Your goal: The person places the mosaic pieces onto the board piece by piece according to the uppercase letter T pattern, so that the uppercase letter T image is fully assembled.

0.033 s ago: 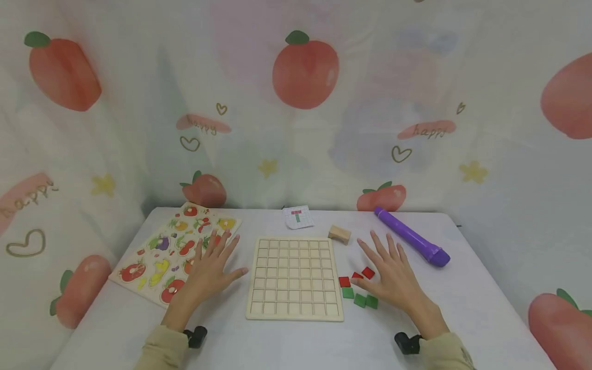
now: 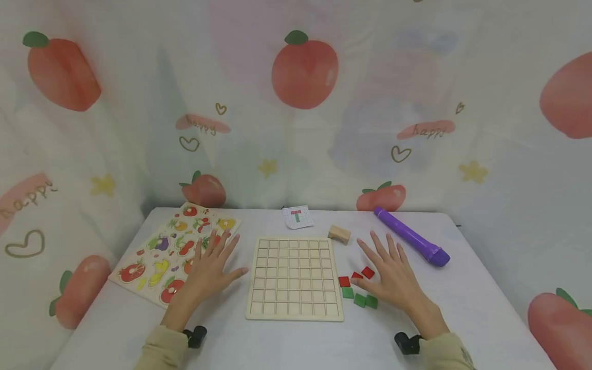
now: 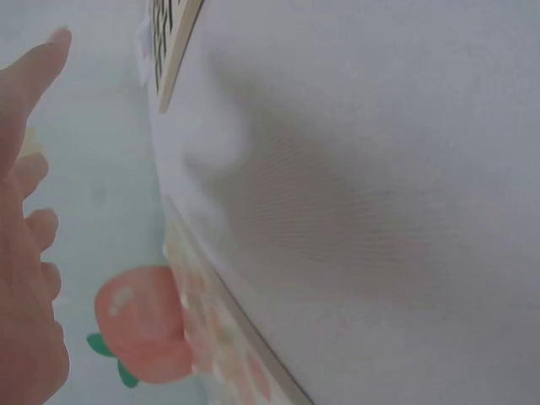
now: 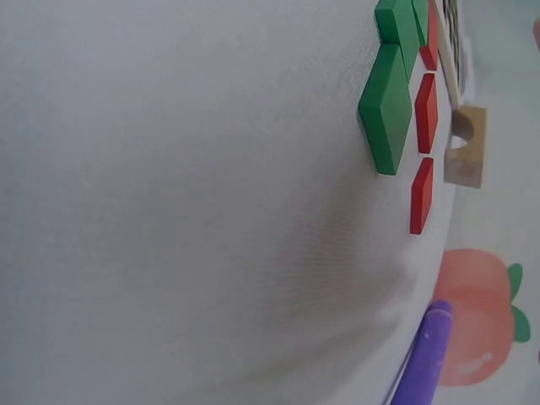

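Observation:
My left hand [image 2: 210,275] hovers with spread fingers over the right edge of a fruit puzzle board [image 2: 150,258], holding nothing. In the left wrist view the same hand [image 3: 29,253] appears at the left edge, raised off the white cloth. My right hand [image 2: 393,280] is also spread and bare, beside three red square tiles [image 2: 367,272] and three green square tiles [image 2: 359,300]. Its thumb partly covers one red tile. Between the hands lies a pale wooden grid board [image 2: 296,280] with vacant squares. The right wrist view shows the green tiles [image 4: 388,110] but no hand.
Behind the grid board lies a small card [image 2: 298,217] printed with a red and green T pattern. A notched wooden block [image 2: 339,234] stands near the board's far right corner. A purple microphone-shaped stick [image 2: 411,236] lies at right. Fruit-patterned cloth hangs behind the table.

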Available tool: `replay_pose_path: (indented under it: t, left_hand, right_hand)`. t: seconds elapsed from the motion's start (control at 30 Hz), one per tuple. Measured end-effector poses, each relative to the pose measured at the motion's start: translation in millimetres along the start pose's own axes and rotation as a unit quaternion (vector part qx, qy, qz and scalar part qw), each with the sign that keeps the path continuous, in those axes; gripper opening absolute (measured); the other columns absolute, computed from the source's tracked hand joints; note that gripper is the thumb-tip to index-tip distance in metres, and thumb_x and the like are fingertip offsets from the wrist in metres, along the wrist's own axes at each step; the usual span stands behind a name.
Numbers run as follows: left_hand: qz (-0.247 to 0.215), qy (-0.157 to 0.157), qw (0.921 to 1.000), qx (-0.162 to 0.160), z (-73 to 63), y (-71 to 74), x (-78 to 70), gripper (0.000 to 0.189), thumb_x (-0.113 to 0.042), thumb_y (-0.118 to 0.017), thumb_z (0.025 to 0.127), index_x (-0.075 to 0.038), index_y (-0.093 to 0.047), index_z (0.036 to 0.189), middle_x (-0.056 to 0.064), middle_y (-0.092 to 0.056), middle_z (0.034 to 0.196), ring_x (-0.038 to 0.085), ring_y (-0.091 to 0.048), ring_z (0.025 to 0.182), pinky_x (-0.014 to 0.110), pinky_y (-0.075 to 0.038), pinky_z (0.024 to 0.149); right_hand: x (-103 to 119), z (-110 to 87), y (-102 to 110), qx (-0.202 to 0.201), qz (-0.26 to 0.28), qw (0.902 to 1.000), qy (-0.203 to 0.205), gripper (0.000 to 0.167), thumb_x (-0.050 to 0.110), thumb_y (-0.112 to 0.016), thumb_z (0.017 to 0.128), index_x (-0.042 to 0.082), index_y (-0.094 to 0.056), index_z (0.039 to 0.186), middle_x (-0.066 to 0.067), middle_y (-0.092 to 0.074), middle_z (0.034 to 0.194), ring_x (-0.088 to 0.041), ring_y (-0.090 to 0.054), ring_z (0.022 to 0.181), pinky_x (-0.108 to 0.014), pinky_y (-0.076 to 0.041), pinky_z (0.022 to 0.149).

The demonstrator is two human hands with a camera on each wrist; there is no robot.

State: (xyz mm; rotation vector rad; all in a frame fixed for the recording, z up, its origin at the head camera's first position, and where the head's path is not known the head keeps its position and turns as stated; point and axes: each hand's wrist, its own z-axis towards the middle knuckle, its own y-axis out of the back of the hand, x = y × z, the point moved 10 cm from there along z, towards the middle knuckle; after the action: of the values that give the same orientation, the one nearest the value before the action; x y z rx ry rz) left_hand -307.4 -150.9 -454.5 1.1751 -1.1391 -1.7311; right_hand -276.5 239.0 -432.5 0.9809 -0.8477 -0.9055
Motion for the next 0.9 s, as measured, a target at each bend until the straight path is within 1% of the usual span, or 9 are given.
replay_pose_path:
  t: [0.13,0.33,0.43,0.5,0.57,0.67,0.77,0.9]
  left_hand:
    - [0.001,-0.001,1.0,0.004,1.3,1.3,-3.4,0.092,-0.055,-0.071,0.091,-0.017,-0.028,0.164,0.014,-0.014,0.173,0.044,0.0,0.159,0.071,0.002,0.126]
    - [-0.005,-0.002,1.0,0.007,1.1,2.6,-5.4,0.092,-0.053,-0.073,0.09,-0.015,-0.031,0.163,0.017,-0.019,0.171,0.046,-0.003,0.159,0.07,0.0,0.126]
    - [-0.005,-0.005,0.9999,0.01,1.0,0.7,-6.1,0.092,-0.052,-0.073,0.09,-0.015,-0.032,0.163,0.017,-0.021,0.171,0.047,-0.005,0.158,0.071,0.0,0.126]
    - [0.006,-0.009,0.9997,0.021,1.3,-3.0,-6.4,0.091,-0.054,-0.072,0.09,-0.015,-0.033,0.162,0.017,-0.022,0.171,0.047,-0.007,0.158,0.072,-0.002,0.125]
    - [0.015,-0.013,0.999,0.04,1.6,-8.9,-7.5,0.09,-0.056,-0.07,0.091,-0.015,-0.033,0.162,0.016,-0.023,0.17,0.048,-0.008,0.158,0.073,-0.003,0.125]
    - [0.009,-0.018,0.9969,0.076,2.1,-19.1,-9.9,0.09,-0.058,-0.069,0.091,-0.015,-0.033,0.162,0.017,-0.023,0.17,0.048,-0.011,0.157,0.073,-0.004,0.125]
    - [-0.023,-0.008,0.9924,0.12,1.2,-31.5,-11.5,0.095,-0.058,-0.072,0.089,-0.013,-0.031,0.163,0.018,-0.023,0.17,0.048,-0.012,0.157,0.071,-0.007,0.126]
    - [-0.068,0.006,0.9819,0.177,-3.8,-46.5,-15.2,0.103,-0.057,-0.079,0.083,-0.011,-0.031,0.162,0.017,-0.025,0.17,0.045,-0.013,0.158,0.066,-0.013,0.128]
  right_hand:
    - [-2.3,-2.3,1.6,-0.003,-0.003,1.0,-0.005,0.095,0.056,-0.079,0.082,0.021,-0.039,0.16,-0.021,-0.027,0.168,-0.056,-0.015,0.153,-0.076,-0.017,0.121]
    - [-2.7,-4.1,2.5,-0.007,-0.007,0.9999,-0.001,0.094,0.057,-0.079,0.081,0.02,-0.041,0.159,-0.02,-0.028,0.168,-0.056,-0.017,0.153,-0.076,-0.018,0.121]
    - [-2.8,-4.1,2.1,-0.008,-0.009,0.9999,0.002,0.095,0.057,-0.08,0.08,0.02,-0.041,0.159,-0.02,-0.028,0.168,-0.056,-0.019,0.152,-0.076,-0.02,0.121]
    - [-2.6,-3.6,1.3,-0.007,-0.007,0.9999,0.002,0.095,0.055,-0.081,0.08,0.02,-0.041,0.158,-0.021,-0.029,0.167,-0.056,-0.021,0.152,-0.076,-0.021,0.12]
    - [-3.2,-3.4,0.7,-0.007,-0.002,1.0,0.001,0.094,0.052,-0.083,0.079,0.018,-0.043,0.157,-0.022,-0.031,0.166,-0.057,-0.023,0.151,-0.077,-0.023,0.119]
    - [-6.4,-2.3,-1.5,-0.001,0.007,1.0,-0.007,0.092,0.046,-0.086,0.078,0.014,-0.046,0.155,-0.024,-0.036,0.163,-0.056,-0.029,0.148,-0.076,-0.027,0.117]
    - [-12.4,-0.2,-6.7,0.013,0.025,0.9994,-0.022,0.086,0.039,-0.088,0.078,0.009,-0.051,0.15,-0.025,-0.044,0.157,-0.052,-0.037,0.145,-0.074,-0.032,0.116]
    - [-19.6,2.7,-17.2,0.047,0.08,0.9947,-0.045,0.07,0.029,-0.088,0.081,0.006,-0.06,0.141,-0.023,-0.056,0.148,-0.048,-0.047,0.138,-0.071,-0.04,0.112]
